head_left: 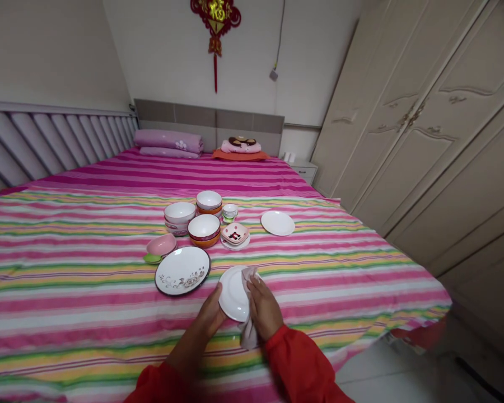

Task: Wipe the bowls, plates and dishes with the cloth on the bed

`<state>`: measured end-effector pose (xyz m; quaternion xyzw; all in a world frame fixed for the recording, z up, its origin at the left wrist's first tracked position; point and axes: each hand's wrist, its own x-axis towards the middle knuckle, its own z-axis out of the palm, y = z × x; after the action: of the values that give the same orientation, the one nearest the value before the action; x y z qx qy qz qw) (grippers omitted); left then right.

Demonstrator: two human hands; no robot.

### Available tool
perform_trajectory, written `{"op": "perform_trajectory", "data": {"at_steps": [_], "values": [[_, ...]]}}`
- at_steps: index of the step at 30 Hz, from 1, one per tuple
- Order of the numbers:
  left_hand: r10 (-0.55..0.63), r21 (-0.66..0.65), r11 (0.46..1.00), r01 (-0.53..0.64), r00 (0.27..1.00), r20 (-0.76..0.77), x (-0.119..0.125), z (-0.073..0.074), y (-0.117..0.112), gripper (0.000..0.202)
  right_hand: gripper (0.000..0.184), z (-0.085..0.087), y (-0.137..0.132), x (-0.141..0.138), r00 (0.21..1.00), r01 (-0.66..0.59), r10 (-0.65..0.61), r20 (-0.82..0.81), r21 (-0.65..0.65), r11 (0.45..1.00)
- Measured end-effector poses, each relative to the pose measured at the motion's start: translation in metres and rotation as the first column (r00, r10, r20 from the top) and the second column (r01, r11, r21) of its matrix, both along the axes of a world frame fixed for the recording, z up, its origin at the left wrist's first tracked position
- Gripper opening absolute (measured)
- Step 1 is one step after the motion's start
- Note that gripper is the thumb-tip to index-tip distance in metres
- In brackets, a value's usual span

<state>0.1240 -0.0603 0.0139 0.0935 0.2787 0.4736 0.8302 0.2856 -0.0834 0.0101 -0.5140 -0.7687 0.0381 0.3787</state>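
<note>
My left hand [210, 311] grips the rim of a white plate [232, 294], which stands tilted above the striped bedsheet. My right hand [264, 308] presses a grey cloth [248, 330] against the plate's far side. Just left of my hands lies a white plate with a black rim and floral pattern [182, 271]. Beyond it are a pink dish [162, 244], a small green dish [152, 258], a red-and-orange bowl [204, 230] and stacked white bowls [209, 200]. A square patterned dish [235, 233] rests on a saucer, and a plain white plate [278, 223] lies to the right.
All the dishes lie on a bed with a pink striped sheet [88, 285], whose right edge drops toward a tiled floor [386, 375]. A cream wardrobe [420, 134] fills the right side. Pillows [168, 143] lie against the headboard [210, 120].
</note>
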Motion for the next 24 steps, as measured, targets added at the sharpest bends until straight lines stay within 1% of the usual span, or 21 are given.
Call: {"op": "perform_trajectory", "data": {"at_steps": [3,5,8,10,14,16,18,21,24], "values": [[0.025,-0.001,1.000,-0.025,0.998,-0.054,0.000,0.003,0.000,0.057,0.038,0.010,0.020,-0.016,1.000,0.001,-0.001,0.023,-0.024,1.000],[0.040,0.000,0.999,-0.040,0.997,-0.069,0.000,0.004,0.000,0.056,0.039,0.014,0.024,-0.026,0.999,-0.023,0.024,0.040,-0.038,0.999],[0.049,0.010,0.999,-0.049,0.998,-0.050,-0.001,0.002,0.001,0.053,0.040,0.014,0.015,-0.037,0.996,-0.074,0.076,0.042,-0.060,0.995],[0.019,0.021,1.000,-0.019,0.999,-0.026,-0.003,0.000,0.001,0.052,0.041,0.011,0.003,-0.039,0.994,-0.101,0.104,0.033,-0.067,0.993],[-0.059,0.034,0.998,0.060,0.998,-0.022,-0.004,-0.002,0.000,0.053,0.041,0.003,-0.026,-0.029,0.990,-0.132,0.134,0.032,-0.048,0.990],[-0.082,0.049,0.995,0.083,0.997,-0.006,-0.004,-0.001,-0.001,0.055,0.040,0.000,-0.036,-0.018,0.992,-0.118,0.119,0.035,-0.030,0.993],[-0.080,0.051,0.996,0.079,0.997,0.008,-0.002,0.000,-0.002,0.054,0.040,-0.004,-0.040,-0.007,0.996,-0.082,0.083,0.027,-0.011,0.997],[-0.031,0.029,0.999,0.031,0.999,-0.019,-0.001,0.002,-0.001,0.052,0.039,-0.005,-0.032,0.004,1.000,-0.028,0.028,-0.007,0.003,1.000],[0.005,0.006,1.000,-0.005,0.998,-0.055,0.000,0.003,-0.001,0.055,0.039,0.000,-0.010,0.003,0.999,0.002,-0.002,-0.033,-0.024,1.000]]}}
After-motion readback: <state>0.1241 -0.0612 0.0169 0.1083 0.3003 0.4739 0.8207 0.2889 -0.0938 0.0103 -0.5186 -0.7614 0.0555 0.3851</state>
